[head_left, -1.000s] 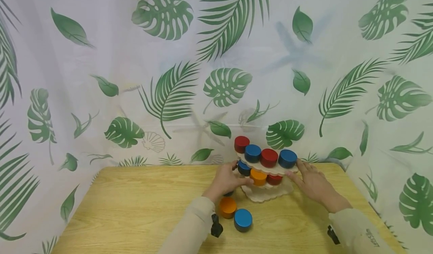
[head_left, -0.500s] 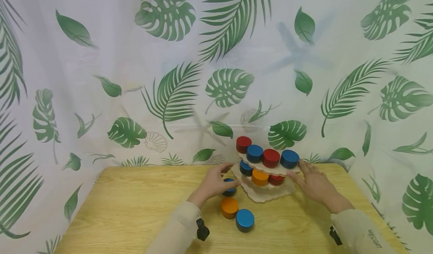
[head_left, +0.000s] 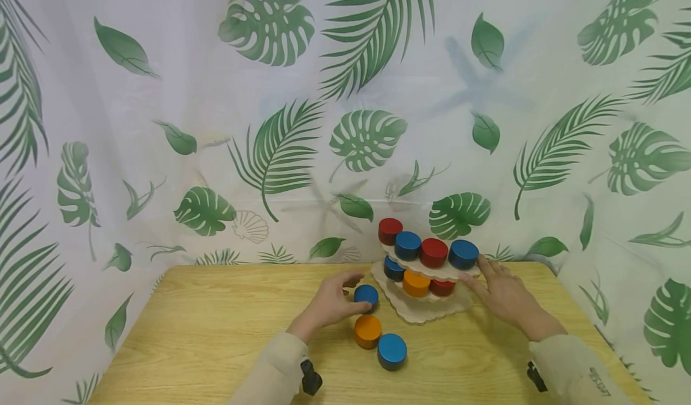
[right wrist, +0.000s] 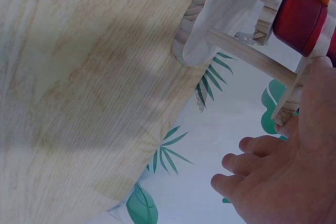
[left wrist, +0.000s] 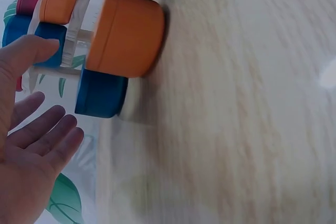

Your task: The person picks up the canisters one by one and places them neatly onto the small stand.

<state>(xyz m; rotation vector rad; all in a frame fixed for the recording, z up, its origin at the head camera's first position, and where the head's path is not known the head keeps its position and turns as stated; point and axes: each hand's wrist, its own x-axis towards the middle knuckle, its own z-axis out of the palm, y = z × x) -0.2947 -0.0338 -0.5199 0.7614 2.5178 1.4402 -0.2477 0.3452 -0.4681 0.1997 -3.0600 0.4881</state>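
Observation:
A pale wooden tiered stand (head_left: 414, 315) with scalloped edges carries short round lidded tins. On its top tier (head_left: 432, 271) are red tins (head_left: 433, 252) and blue tins (head_left: 463, 254); the middle tier bears a blue, an orange (head_left: 416, 283) and a red one. My right hand (head_left: 504, 297) grips the top tier's right end, thumb at the front edge and fingers behind. My left hand (head_left: 330, 302) spreads its thumb and fingers beside a loose blue tin (head_left: 366, 297) on the table, thumb tip overlapping it in the head view. The left wrist view shows the fingers (left wrist: 65, 135) extended, nothing between them.
On the wooden table (head_left: 227, 321), a loose orange tin (head_left: 368, 332) and another blue tin (head_left: 391, 351) stand close together in front of the stand. A white leaf-patterned curtain (head_left: 291, 153) hangs behind the table's back edge.
My left hand has withdrawn leftward from the stand's middle tier to the loose blue tin, uncovering that tin and the stand's left side. The right hand keeps its grip.

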